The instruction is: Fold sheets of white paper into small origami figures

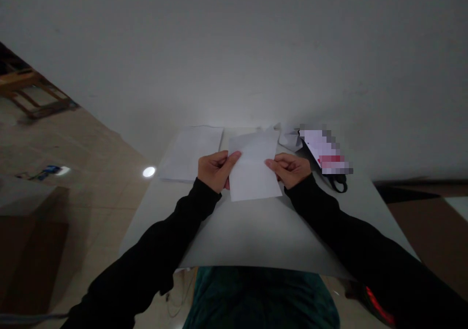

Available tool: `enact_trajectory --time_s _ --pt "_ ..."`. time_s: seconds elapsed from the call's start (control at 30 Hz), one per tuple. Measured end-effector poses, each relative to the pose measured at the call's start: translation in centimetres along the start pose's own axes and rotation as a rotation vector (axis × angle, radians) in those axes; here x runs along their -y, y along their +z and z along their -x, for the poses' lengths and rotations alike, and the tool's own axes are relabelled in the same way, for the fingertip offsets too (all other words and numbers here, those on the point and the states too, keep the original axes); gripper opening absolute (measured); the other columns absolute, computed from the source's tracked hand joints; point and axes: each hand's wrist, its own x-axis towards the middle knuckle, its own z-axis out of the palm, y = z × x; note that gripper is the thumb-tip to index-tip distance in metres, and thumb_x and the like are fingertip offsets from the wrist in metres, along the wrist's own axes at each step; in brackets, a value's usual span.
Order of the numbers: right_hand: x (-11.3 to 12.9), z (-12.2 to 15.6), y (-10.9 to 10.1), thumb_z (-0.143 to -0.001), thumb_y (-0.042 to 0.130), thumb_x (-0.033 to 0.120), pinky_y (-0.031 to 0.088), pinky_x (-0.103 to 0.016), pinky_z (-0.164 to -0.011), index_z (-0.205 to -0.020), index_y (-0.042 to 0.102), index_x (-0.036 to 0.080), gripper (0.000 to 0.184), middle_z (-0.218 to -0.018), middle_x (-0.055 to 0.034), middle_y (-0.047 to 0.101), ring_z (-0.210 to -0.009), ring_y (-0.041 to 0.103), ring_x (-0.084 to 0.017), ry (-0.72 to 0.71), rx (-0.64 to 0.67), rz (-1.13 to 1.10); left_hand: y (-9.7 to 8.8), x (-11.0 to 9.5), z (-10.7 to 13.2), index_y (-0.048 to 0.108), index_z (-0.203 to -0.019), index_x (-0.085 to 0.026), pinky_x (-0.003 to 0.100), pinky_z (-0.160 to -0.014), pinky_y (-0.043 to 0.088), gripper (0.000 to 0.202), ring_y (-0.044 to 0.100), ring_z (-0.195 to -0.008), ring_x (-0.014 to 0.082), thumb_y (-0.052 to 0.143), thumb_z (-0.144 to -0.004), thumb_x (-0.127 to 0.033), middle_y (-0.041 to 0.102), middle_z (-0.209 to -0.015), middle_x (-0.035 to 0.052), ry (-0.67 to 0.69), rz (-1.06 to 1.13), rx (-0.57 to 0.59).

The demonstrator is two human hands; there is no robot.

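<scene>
A white sheet of paper (254,173) is held up over the white table (256,241), between my two hands. My left hand (215,170) pinches its left edge, thumb on the near face and fingers behind. On the opposite edge, my right hand (292,168) grips the paper the same way, thumb in front. The sheet looks blank and nearly flat. Behind my left hand lies a stack of white paper (190,148). Past the sheet's top right corner sit some folded or crumpled white paper pieces (290,139).
At the table's right rear lies a pixelated white and red item (323,151) with a black strap (340,185). A plain wall (234,51) rises behind the table. To the left are tiled floor, a wooden stool (32,92) and a brown box-like piece (32,256).
</scene>
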Motion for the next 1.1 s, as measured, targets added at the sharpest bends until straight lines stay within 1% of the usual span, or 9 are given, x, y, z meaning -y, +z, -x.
enact_trajectory --time_s 0.13,0.27,0.4,0.47,0.6,0.77,0.83,0.97,1.1 --pt "0.3 0.4 -0.3 -0.084 0.054 0.033 0.046 -0.022 -0.042 -0.111 0.054 0.025 0.028 -0.070 0.0028 0.066 -0.047 0.056 -0.009 -0.154 0.071 -0.040 0.0 -0.3 -0.2 0.058 -0.052 -0.017 0.018 -0.026 0.021 0.036 0.035 -0.027 0.0047 0.067 -0.072 -0.045 0.039 -0.036 -0.0067 -0.021 0.076 -0.037" --pt "0.2 0.4 -0.6 -0.080 0.061 0.032 0.053 -0.031 -0.069 -0.098 0.066 0.022 0.021 -0.102 -0.0077 0.066 -0.089 0.064 -0.017 -0.444 0.278 0.154 0.2 -0.1 0.1 0.059 -0.055 -0.016 0.018 -0.026 0.022 0.035 0.033 -0.027 0.0045 0.067 -0.073 -0.044 0.040 -0.036 -0.0069 -0.072 0.132 0.018" --pt "-0.1 -0.1 -0.9 -0.066 0.075 0.034 0.054 -0.032 -0.070 -0.091 0.071 0.023 0.028 -0.098 -0.0072 0.068 -0.086 0.066 -0.019 -0.533 0.315 0.208 0.6 0.3 0.4 0.064 -0.081 -0.015 0.018 -0.037 0.040 0.027 0.052 -0.040 0.0080 0.066 -0.075 -0.041 0.060 -0.053 -0.0019 -0.059 0.200 0.139" --pt "-0.2 -0.4 -1.2 -0.067 0.074 0.037 0.054 -0.030 -0.069 -0.087 0.073 0.024 0.024 -0.094 -0.0062 0.070 -0.083 0.067 -0.018 -0.544 0.278 0.194 0.8 0.5 0.3 0.056 -0.105 -0.018 0.020 -0.047 0.049 0.039 0.061 -0.054 0.0114 0.070 -0.072 -0.035 0.066 -0.068 0.0002 -0.020 0.260 0.163" --pt "-0.4 -0.5 -1.4 -0.071 0.071 0.032 0.055 -0.030 -0.075 -0.086 0.074 0.026 0.017 -0.098 -0.0046 0.071 -0.088 0.067 -0.018 -0.491 0.233 0.212 0.8 0.6 -0.1 0.035 -0.116 -0.027 0.019 -0.044 0.050 0.058 0.061 -0.050 0.0097 0.070 -0.071 -0.027 0.064 -0.076 -0.0031 0.068 0.269 0.154" --pt "0.0 0.1 -0.8 -0.072 0.070 0.027 0.058 -0.032 -0.068 -0.071 0.074 0.025 0.005 -0.088 -0.0023 0.073 -0.076 0.068 -0.018 -0.262 0.046 0.194 0.7 0.6 0.2 0.039 -0.114 -0.028 0.019 -0.042 0.054 0.041 0.065 -0.057 0.0090 0.059 -0.079 -0.021 0.058 -0.101 0.0010 0.198 0.264 0.106" --pt "0.2 0.2 -0.5 -0.070 0.071 0.027 0.060 -0.033 -0.064 -0.066 0.073 0.024 0.006 -0.081 -0.0017 0.073 -0.069 0.068 -0.017 -0.203 -0.021 0.154 0.7 0.5 0.4 0.050 -0.107 -0.023 0.022 -0.044 0.057 0.026 0.067 -0.066 0.0120 0.053 -0.081 -0.020 0.055 -0.107 0.0038 0.228 0.264 0.117" --pt "0.2 0.1 -0.2 -0.067 0.073 0.027 0.061 -0.034 -0.062 -0.071 0.073 0.021 0.007 -0.079 -0.0015 0.073 -0.062 0.067 -0.016 -0.136 -0.072 0.029 0.7 0.4 0.4 0.065 -0.076 -0.013 0.028 -0.060 0.063 0.008 0.067 -0.081 0.0167 0.061 -0.075 -0.019 0.059 -0.101 0.0074 0.224 0.236 0.201" --pt "-0.2 -0.1 -0.1 -0.063 0.076 0.029 0.061 -0.034 -0.061 -0.070 0.073 0.020 0.012 -0.073 -0.0010 0.073 -0.060 0.067 -0.016 -0.073 -0.100 -0.044 1.0 0.7 0.1 0.070 -0.068 -0.014 0.026 -0.059 0.062 0.010 0.064 -0.068 0.0115 0.071 -0.069 -0.024 0.065 -0.082 0.0042 0.152 0.232 0.131"
